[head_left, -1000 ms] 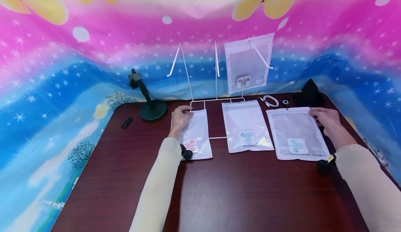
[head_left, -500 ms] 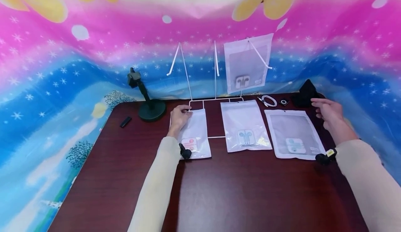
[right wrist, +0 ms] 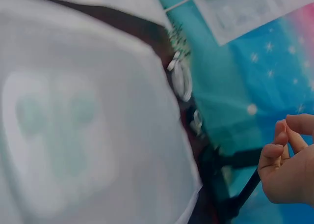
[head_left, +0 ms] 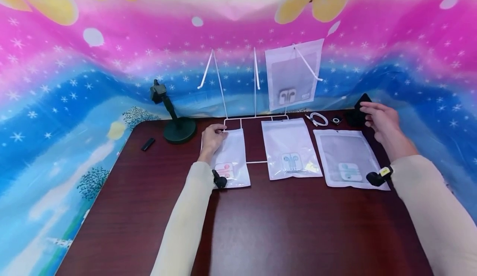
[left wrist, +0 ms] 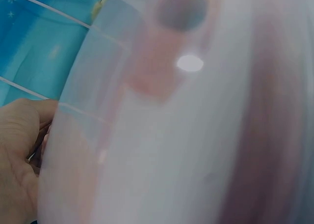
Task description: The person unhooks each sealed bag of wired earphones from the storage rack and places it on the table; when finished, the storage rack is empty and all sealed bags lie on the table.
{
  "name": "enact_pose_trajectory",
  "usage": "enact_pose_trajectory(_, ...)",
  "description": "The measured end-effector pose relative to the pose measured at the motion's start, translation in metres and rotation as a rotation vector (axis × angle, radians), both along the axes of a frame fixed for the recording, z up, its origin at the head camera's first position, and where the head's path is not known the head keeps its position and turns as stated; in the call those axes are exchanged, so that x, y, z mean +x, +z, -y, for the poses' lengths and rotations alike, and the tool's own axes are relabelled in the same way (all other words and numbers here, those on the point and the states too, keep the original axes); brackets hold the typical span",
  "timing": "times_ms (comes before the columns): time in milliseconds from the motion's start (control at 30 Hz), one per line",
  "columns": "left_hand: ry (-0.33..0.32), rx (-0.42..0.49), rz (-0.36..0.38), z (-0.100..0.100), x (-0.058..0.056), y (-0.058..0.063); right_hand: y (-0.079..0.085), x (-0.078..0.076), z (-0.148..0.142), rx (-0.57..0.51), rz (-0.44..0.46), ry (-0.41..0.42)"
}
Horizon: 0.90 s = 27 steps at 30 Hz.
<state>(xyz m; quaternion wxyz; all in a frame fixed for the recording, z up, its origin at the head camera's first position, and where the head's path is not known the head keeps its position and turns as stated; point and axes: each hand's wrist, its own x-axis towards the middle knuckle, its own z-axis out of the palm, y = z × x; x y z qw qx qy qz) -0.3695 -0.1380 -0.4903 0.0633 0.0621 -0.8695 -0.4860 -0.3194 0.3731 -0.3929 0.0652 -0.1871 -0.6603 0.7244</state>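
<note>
My left hand (head_left: 212,139) pinches the upper left of a white zip bag (head_left: 232,147) that has pink earphones (head_left: 225,170) in a case inside. In the left wrist view the bag's clear front (left wrist: 162,150) fills most of the picture, blurred, with the hand at its edge. My right hand (head_left: 384,120) is raised beyond the right zip bag (head_left: 340,149), holding nothing, its fingers loosely bent; that bag has green earphones (head_left: 350,171) inside. Between them lies a zip bag (head_left: 287,139) with blue earphones (head_left: 292,162).
A white wire rack (head_left: 256,73) stands at the back, with a bag (head_left: 292,71) hanging on its right hook. A coiled white cable (head_left: 318,119), a small round-dial device (head_left: 336,120) and a black object (head_left: 355,116) lie back right. A green stand (head_left: 179,130) and black stick (head_left: 148,144) are left.
My right hand has let go of the right bag's upper corner and moved up and left, in front of the black object. The left hand stays at its bag.
</note>
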Motion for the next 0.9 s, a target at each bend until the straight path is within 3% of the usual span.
enact_pose_trajectory(433, -0.003, -0.003, 0.005, 0.0, 0.0, 0.001, 0.055, -0.031, 0.051, -0.077, -0.09, 0.042)
enact_pose_trajectory(667, -0.002, -0.013, 0.004, 0.0, 0.001, 0.004, 0.08, -0.049, 0.08, -0.034, -0.153, 0.074)
enact_pose_trajectory(900, -0.003, -0.017, 0.008, -0.001, 0.001, 0.003, 0.092, -0.06, 0.103, 0.015, -0.192, 0.135)
